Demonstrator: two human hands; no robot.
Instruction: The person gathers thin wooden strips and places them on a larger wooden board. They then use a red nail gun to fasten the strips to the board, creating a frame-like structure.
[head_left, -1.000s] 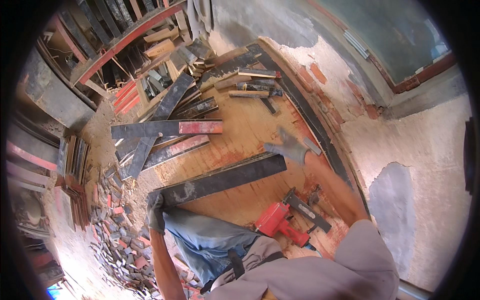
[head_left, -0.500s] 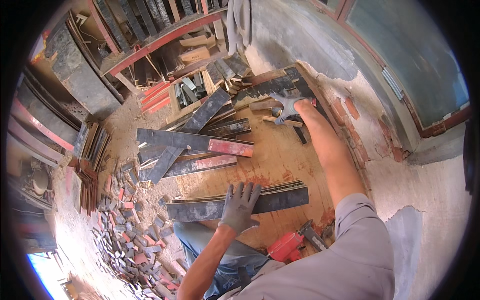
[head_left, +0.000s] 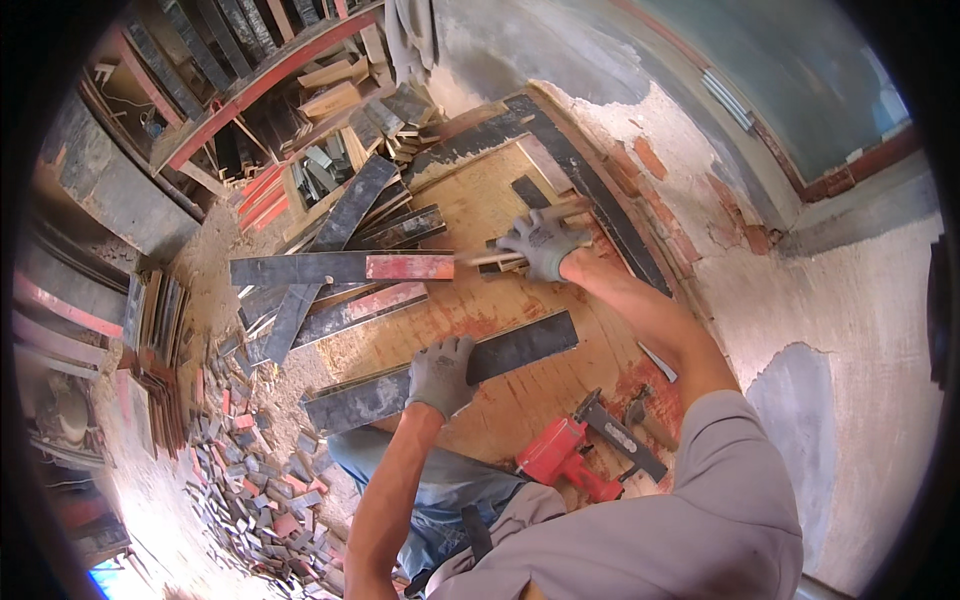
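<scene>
My left hand (head_left: pixel 441 375), in a grey glove, has its fingers curled over the far edge of a long black-faced board (head_left: pixel 525 346) lying slantwise in front of me. My right hand (head_left: pixel 545 245), also gloved, is closed over a few short wood strips (head_left: pixel 575 207) on the worktable (head_left: pixel 500 400); its palm hides part of them, and their ends are smeared by motion. A short dark block (head_left: pixel 530 191) lies just beyond that hand. Close to my body rests a red nail gun (head_left: pixel 555 452) with a black magazine, beside a hammer (head_left: pixel 637 410).
Long black and red boards (head_left: pixel 340 268) lie crossed on the table's left. Many small offcuts (head_left: pixel 265 490) cover the floor at lower left. Stacked strips (head_left: pixel 155 320) stand farther left. A wooden box of metal-grey pieces (head_left: pixel 320 170) sits at the back. A peeling wall (head_left: pixel 690 180) borders the right.
My right hand has gone from spread at the far strips to closed over some, drawn nearer. My left fingers now curl over the board, whose right end has swung away from me.
</scene>
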